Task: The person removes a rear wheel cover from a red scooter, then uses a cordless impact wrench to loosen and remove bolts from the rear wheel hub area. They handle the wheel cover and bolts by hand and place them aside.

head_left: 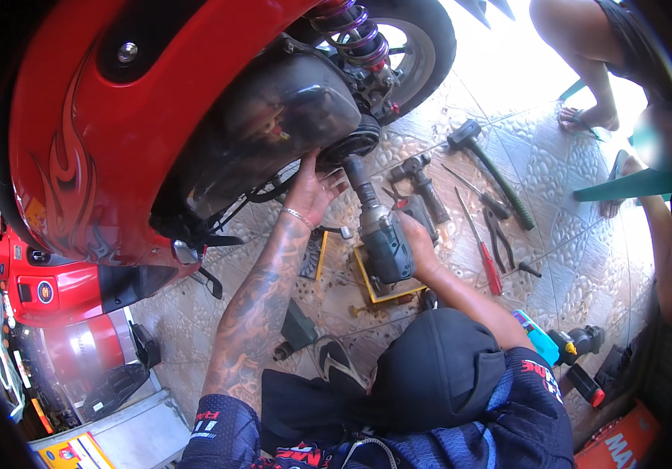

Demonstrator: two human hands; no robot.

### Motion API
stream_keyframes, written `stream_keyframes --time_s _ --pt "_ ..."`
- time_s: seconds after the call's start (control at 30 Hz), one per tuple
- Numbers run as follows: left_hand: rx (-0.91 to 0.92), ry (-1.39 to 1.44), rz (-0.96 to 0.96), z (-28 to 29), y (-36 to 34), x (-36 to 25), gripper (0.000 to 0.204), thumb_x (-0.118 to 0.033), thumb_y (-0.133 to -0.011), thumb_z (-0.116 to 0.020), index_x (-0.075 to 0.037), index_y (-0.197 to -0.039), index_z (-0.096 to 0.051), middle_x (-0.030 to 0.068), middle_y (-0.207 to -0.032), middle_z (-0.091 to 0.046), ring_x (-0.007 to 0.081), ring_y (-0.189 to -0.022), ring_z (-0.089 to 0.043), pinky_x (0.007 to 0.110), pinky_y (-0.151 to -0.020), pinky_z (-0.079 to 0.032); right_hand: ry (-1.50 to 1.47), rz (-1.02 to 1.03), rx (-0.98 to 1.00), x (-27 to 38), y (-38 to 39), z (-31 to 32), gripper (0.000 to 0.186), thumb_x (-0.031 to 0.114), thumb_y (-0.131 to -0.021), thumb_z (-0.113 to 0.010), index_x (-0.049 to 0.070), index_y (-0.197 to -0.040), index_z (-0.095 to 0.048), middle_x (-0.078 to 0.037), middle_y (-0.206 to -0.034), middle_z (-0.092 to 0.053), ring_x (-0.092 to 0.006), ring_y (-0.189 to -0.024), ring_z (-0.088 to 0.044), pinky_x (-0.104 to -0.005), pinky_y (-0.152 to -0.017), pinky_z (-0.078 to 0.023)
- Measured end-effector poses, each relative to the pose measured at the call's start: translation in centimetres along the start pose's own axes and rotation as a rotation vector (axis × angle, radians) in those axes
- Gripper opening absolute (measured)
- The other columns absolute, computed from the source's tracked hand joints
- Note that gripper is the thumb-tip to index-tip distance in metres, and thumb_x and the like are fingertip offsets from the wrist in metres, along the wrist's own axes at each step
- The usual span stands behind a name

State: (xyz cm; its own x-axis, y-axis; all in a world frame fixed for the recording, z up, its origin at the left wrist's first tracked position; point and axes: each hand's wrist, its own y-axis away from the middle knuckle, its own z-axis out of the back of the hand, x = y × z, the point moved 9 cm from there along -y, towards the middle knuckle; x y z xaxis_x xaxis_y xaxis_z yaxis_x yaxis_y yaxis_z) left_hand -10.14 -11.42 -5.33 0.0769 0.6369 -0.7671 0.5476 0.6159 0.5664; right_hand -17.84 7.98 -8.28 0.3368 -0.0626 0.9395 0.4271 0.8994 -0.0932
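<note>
My right hand (419,248) is wrapped round the handle of a dark grey cordless impact wrench (387,248). A long socket (358,178) on its nose points up at a round black part (351,139) on the scooter's drive side, and its tip meets or nearly meets that part. Just below the same part is my left hand (316,194), fingers spread, thumb up by the dark drive cover (285,105). Whether its fingertips touch anything is unclear. The red scooter (93,141) fills the upper left, its rear wheel (428,59) at the top.
On the tiled floor lie a green-handled hammer (500,172), another metal tool (427,186), a red-handled screwdriver (487,254), pliers (500,238) and a yellow-edged tray (383,295). A person's foot (588,119) rests at the upper right. Another red scooter (54,293) stands left.
</note>
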Motion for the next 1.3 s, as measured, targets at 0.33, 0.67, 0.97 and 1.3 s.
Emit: stream_keyframes --time_s 0.33,0.67,0.97,1.3 --pt "0.085 0.149 0.112 -0.2 -0.3 1.6 0.07 -0.076 -0.086 -0.055 -0.014 -0.119 -0.058 0.0037 -0.115 -0.06 0.018 -0.11 -0.055 0.043 -0.095 -0.045 -0.302 0.012 -0.017 -0.7 0.1 -0.2 0.035 0.017 -0.086 -0.074 0.004 -0.117 -0.065 -0.008 -0.101 -0.068 -0.0188 -0.091 -0.067 -0.0314 -0.083 -0.052" --pt "0.05 0.122 0.09 0.2 -0.7 1.4 0.072 -0.075 -0.09 -0.052 -0.011 -0.123 -0.063 0.0054 -0.122 -0.065 0.0193 -0.117 -0.057 0.046 -0.105 -0.043 -0.169 -0.046 0.078 -1.5 -0.2 -0.8 0.045 0.025 -0.079 -0.075 0.004 -0.116 -0.062 -0.019 -0.104 -0.068 -0.0371 -0.098 -0.066 -0.0402 -0.087 -0.051" --pt "0.08 0.229 0.142 -0.2 -0.6 2.1 0.08 -0.077 -0.089 -0.049 -0.009 -0.127 -0.061 0.0083 -0.128 -0.064 0.0211 -0.121 -0.056 0.047 -0.107 -0.039 -0.566 -0.147 0.081 -0.9 -0.3 -1.6 0.033 0.012 -0.089 -0.07 0.005 -0.12 -0.064 -0.003 -0.102 -0.069 -0.0116 -0.091 -0.064 -0.029 -0.082 -0.052" --pt "0.054 0.212 0.102 -0.4 -0.7 2.0 0.082 -0.078 -0.089 -0.047 -0.008 -0.131 -0.058 0.0103 -0.131 -0.061 0.0233 -0.123 -0.054 0.049 -0.109 -0.038 -0.453 -0.129 0.048 -1.0 -0.4 -1.6 0.037 0.018 -0.085 -0.075 0.006 -0.118 -0.065 -0.007 -0.099 -0.07 -0.0163 -0.09 -0.067 -0.0322 -0.081 -0.052"
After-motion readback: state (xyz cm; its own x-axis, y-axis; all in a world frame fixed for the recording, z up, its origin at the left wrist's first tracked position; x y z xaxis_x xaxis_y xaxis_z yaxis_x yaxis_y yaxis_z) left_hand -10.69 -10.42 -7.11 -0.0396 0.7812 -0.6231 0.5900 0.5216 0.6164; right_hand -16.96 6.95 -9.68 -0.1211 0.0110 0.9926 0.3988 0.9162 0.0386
